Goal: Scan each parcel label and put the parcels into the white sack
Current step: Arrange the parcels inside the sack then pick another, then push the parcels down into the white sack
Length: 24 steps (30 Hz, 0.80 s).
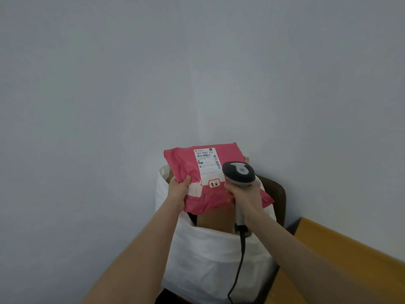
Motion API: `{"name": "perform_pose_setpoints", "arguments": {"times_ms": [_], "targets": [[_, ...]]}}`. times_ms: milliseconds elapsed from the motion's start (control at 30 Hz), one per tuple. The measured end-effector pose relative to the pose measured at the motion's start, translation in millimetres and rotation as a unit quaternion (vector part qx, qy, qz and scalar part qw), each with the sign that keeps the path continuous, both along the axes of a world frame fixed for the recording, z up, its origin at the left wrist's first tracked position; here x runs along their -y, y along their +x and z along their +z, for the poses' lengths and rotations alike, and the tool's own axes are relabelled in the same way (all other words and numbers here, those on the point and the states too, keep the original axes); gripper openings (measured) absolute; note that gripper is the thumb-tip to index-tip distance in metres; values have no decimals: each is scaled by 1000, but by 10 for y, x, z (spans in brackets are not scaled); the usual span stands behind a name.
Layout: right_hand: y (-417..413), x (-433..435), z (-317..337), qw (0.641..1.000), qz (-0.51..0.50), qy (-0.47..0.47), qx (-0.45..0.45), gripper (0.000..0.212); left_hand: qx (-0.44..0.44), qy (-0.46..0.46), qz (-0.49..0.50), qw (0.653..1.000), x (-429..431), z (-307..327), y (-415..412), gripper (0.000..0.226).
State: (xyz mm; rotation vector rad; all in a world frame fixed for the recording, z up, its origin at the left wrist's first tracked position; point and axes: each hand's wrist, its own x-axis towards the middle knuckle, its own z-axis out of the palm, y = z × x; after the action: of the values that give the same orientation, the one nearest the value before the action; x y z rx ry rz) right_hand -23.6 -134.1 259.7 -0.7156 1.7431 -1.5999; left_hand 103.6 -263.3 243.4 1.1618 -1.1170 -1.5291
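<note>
A pink plastic parcel (186, 167) with a white shipping label (207, 163) is held over the mouth of the white sack (210, 260). My left hand (178, 190) grips the parcel's left edge, thumb on top. My right hand (245, 194) grips the handle of a grey and white barcode scanner (238, 173), whose head hangs over the parcel's right side, next to the label. The fingers of that hand also touch the parcel. A brown cardboard box (215, 219) shows inside the sack under the parcel.
The sack stands on a dark chair (277, 194) against a plain grey wall (131, 84). A wooden table edge (341, 244) runs along the lower right. The scanner's black cable (237, 273) hangs down in front of the sack.
</note>
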Motion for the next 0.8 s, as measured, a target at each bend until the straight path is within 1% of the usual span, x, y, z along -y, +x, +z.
{"name": "perform_pose_setpoints", "arguments": {"times_ms": [33,67,100,133,167,200,233,267,300,333,367,400,433,467,500,533,567,700,800], "targets": [[19,92,-28,1000,1,8,-12,22,32,-7,-9,999,89,-47,9,23],[44,182,-60,1000,4,16,-18,24,100,-28,-20,994,203,-106,26,28],[67,278,-96,1000,6,23,-19,24,197,-63,-34,978,323,-170,46,35],[90,370,-120,999,12,29,-24,25,308,-102,-44,945,431,-234,72,48],[100,469,-151,998,17,40,-35,26,413,-138,-39,899,526,-279,109,62],[102,565,-191,996,20,56,-61,26,495,-165,-15,853,603,-300,173,75],[111,648,-218,993,20,79,-90,27,545,-177,13,819,699,-327,258,82],[114,730,-245,987,21,107,-117,29,559,-167,34,812,796,-348,345,87],[130,806,-278,981,24,132,-138,31,550,-132,42,824,923,-397,434,92],[167,878,-300,975,35,155,-152,34,513,-81,33,854,1046,-449,518,95],[204,967,-347,968,52,178,-168,42,459,-29,5,888,1160,-502,577,95],[247,1067,-402,961,68,198,-183,57,399,19,-29,916,1253,-564,620,88],[261,1199,-519,950,86,220,-203,77,351,51,-62,933,1304,-603,655,74],[318,1288,-564,936,102,241,-233,91,323,64,-92,940,1329,-622,681,52],[358,1367,-610,924,113,264,-253,97,310,61,-109,942,1367,-645,703,30],[449,1391,-551,914,115,283,-265,96,303,47,-111,945,1409,-658,732,15],[509,1400,-512,910,108,298,-267,90,293,30,-108,949,1463,-655,758,13],[686,1518,-506,890,92,337,-294,65,233,-29,-92,968,1678,-383,853,20],[796,1608,-525,877,103,363,-297,52,233,-71,-104,964,1719,-102,843,24]]}}
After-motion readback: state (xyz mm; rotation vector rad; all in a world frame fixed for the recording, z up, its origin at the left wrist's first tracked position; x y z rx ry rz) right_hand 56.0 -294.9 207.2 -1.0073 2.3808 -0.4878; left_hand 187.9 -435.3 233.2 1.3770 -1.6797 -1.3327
